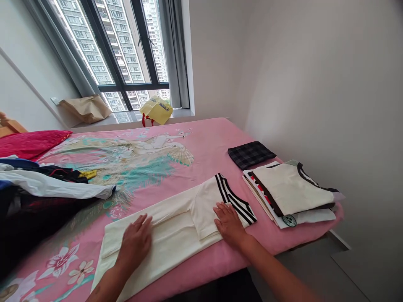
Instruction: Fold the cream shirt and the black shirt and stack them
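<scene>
A cream shirt [171, 233] with black-and-white stripes at its collar lies along the bed's near edge, folded lengthwise with a sleeve laid over its body. My left hand [137, 241] rests on the lower part of the shirt, fingers stretched out and slightly bent. Near the striped collar, my right hand [229, 222] lies flat on the cloth with its fingers apart. Neither hand grips the fabric. To the right of my right hand sits a stack of folded clothes [283, 188], topped by a cream garment with a dark-trimmed neckline.
Behind the stack lies a folded dark checked cloth [251, 154]. A heap of loose clothes [47, 193] covers the bed's left side, near a red pillow [34, 141]. The pink bedspread [208, 138] ends at the right wall. A paper bag [86, 108] and yellow bag [157, 110] stand by the window.
</scene>
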A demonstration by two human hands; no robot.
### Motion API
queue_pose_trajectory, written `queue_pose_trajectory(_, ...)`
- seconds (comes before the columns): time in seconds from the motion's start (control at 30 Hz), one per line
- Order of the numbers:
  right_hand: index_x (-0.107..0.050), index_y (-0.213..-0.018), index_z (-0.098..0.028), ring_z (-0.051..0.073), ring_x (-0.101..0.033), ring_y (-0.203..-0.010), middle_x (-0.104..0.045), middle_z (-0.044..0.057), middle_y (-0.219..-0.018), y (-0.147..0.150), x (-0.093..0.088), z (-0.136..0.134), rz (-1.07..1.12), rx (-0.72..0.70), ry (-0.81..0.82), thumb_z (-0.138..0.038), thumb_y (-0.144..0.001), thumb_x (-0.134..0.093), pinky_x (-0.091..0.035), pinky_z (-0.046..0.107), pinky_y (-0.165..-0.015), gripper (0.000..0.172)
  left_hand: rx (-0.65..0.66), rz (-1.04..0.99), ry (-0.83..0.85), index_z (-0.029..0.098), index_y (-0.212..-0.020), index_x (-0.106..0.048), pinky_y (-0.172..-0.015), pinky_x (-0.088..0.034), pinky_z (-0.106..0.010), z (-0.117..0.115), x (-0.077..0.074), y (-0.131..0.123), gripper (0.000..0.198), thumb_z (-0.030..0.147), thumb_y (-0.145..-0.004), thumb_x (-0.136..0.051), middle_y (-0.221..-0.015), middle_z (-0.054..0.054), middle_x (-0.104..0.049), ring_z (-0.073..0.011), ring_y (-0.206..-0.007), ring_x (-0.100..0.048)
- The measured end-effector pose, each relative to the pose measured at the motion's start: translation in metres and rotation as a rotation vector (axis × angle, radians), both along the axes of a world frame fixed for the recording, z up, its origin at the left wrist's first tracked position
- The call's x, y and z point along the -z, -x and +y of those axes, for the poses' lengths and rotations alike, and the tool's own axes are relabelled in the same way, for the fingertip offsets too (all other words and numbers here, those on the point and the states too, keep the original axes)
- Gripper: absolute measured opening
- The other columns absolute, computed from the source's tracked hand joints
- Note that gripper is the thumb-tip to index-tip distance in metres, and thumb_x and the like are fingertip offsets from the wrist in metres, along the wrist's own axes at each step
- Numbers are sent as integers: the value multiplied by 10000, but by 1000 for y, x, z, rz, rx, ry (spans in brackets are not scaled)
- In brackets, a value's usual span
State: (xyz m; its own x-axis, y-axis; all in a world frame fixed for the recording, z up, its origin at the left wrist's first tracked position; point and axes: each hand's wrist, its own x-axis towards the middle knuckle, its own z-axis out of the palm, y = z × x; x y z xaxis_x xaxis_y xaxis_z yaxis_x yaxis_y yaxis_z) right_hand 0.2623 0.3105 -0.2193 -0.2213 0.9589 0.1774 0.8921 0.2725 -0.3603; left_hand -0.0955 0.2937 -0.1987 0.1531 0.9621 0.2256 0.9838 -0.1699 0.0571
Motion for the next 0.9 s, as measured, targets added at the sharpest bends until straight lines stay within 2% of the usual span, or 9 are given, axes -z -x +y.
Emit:
queue_pose_trajectory(0.07, -552, -1187, -200, 254, -355, -1300, -510, 97, -1322, 12, -16, -5, 49, 16, 4, -364, -878, -469, -124, 507, -1112, 359, 254, -101, 47, 203, -1252, -548, -1081, -365, -389, -8, 1, -27, 410, 211, -880, -375, -1366, -80, -504, -208, -1299, -414)
queue_pose_trajectory(0.13, -567, -1123, -211, 264, -389, -1259, -549, 94, -1248, 29, -31, -13, 108, -52, -37, -446, -824, -549, -136, 504, -1106, 380, 413, -159, 135, 224, -1267, -538, -1081, -374, -348, -9, 2, -59, 412, 237, -916, -322, -1362, -58, -513, -176, -1298, -417)
queue_pose_trajectory(0.27, -529, -1127, -204, 260, -433, -1173, -540, 91, -1197, 52, -35, -35, 114, -282, -29, -385, -683, -676, -286, 421, -1047, 501, 515, -156, 200, 210, -1368, -424, -1118, -301, -415, 6, 8, -106, 466, 220, -922, -288, -1429, -70, -434, -183, -1346, -344)
queue_pose_trajectory(0.37, -519, -1135, -198, 252, -430, -1157, -521, 93, -1210, 49, -22, -41, 86, -246, -14, -205, -694, -604, -314, 402, -1017, 449, 482, -110, 176, 204, -1410, -351, -1126, -241, -460, 17, 12, -116, 501, 269, -914, -328, -1464, -79, -380, -207, -1366, -299)
queue_pose_trajectory(0.47, -569, -989, -203, 213, -481, -1061, -562, 66, -1118, 37, -14, -40, 120, -168, -24, -117, -736, -522, -357, 350, -947, 271, 331, -76, 125, 189, -1404, -364, -1106, -226, -489, 22, 16, -115, 563, 409, -887, -399, -1446, -101, -404, -262, -1344, -322)
queue_pose_trajectory(0.63, -591, -791, -199, 172, -541, -843, -609, 27, -855, 22, -29, -31, 115, -167, 67, -127, -791, -491, -395, 291, -783, 123, 59, -82, 51, 115, -1326, -462, -1010, -324, -513, 15, 14, -104, 700, 568, -794, -501, -1315, -188, -522, -335, -1225, -447)
queue_pose_trajectory(0.73, -608, -857, -191, 167, -563, -819, -626, 38, -834, 20, -43, -15, 167, -134, 78, -164, -853, -435, -406, 278, -770, 175, 162, -172, 37, 195, -1082, -636, -917, -435, -392, 10, 2, -95, 388, 440, -890, -406, -1113, -110, -651, -236, -1042, -583)
queue_pose_trajectory(0.8, -600, -968, -179, 171, -569, -893, -637, 60, -933, 22, -50, 3, 218, -86, 25, -184, -891, -388, -406, 284, -832, 227, 251, -223, 21, 232, -963, -668, -850, -469, -332, 12, -7, -90, 354, 359, -927, -340, -995, -66, -683, -182, -927, -615)
queue_pose_trajectory(0.9, -553, -1142, -187, 188, -499, -1121, -585, 76, -1179, 25, -55, 39, 190, 8, -31, -220, -893, -415, -315, 328, -1010, 287, 226, -182, -55, 219, -1084, -641, -952, -423, -387, 23, -9, -85, 346, 307, -921, -349, -1139, -82, -650, -208, -1085, -568)
